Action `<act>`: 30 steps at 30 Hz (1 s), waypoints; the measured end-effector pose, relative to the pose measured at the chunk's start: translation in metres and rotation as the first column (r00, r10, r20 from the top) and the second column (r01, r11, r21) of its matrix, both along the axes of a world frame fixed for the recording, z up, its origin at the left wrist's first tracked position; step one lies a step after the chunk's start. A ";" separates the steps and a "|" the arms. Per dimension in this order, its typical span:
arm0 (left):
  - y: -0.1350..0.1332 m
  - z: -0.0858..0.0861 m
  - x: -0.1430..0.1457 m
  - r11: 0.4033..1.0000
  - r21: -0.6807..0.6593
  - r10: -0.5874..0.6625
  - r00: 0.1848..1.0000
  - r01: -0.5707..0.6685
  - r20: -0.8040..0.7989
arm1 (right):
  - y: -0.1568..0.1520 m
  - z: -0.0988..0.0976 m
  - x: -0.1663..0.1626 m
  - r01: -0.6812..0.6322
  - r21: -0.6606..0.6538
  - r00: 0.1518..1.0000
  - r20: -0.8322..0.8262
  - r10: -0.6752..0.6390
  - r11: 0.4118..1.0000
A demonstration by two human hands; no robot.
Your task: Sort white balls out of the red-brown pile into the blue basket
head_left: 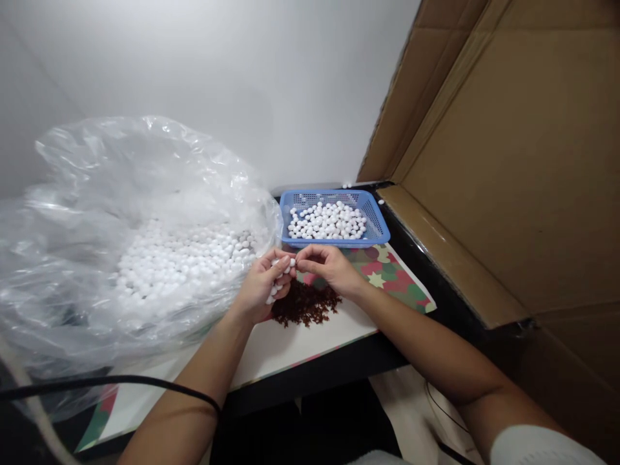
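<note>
My left hand (256, 284) is closed around several small white balls (274, 292), with one held out at its fingertips. Thumb and fingers of my right hand (335, 270) are pinched together right against that ball; whatever is between them is too small to make out. Below both hands lies a heap of small reddish-brown, spiky pieces (307, 307) on a sheet of paper (271, 352) with a coloured camouflage-like pattern. To the left, a large clear plastic bag (140, 152) gapes around many loose white balls (177, 261). Beyond my hands stands a blue mesh basket (334, 243) containing more white balls (332, 221).
Cardboard (508, 161) rises along the right side, with a flap beside the dark table (329, 374). A pale wall (271, 84) closes off the back. A black cable (140, 380) crosses my left forearm. A few stray balls (347, 185) lie behind the basket.
</note>
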State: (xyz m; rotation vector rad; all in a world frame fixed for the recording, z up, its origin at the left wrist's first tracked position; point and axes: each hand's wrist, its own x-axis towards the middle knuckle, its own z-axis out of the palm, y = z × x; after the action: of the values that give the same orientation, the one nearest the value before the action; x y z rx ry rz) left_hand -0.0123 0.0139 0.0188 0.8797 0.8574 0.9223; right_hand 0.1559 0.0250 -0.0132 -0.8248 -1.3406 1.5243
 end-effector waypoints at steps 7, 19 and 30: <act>-0.001 -0.002 -0.001 0.998 -0.008 -0.065 0.998 0.065 0.011 | -0.002 -0.003 -0.003 0.044 -0.025 0.997 -0.056 -0.046 0.999; 0.001 -0.004 0.007 1.000 0.021 -0.022 1.000 0.022 -0.014 | -0.006 0.008 -0.004 0.101 0.196 0.987 0.102 -0.122 0.975; 0.004 -0.004 0.001 0.997 -0.068 0.032 1.000 -0.031 0.000 | 0.006 0.034 0.045 -0.017 0.087 0.869 0.493 -0.029 0.996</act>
State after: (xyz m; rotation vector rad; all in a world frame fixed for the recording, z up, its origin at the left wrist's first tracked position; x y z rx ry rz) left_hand -0.0111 0.0184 0.0152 0.8088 0.8993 0.9154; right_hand 0.2011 0.0310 0.0210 -1.2168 -1.7579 1.2786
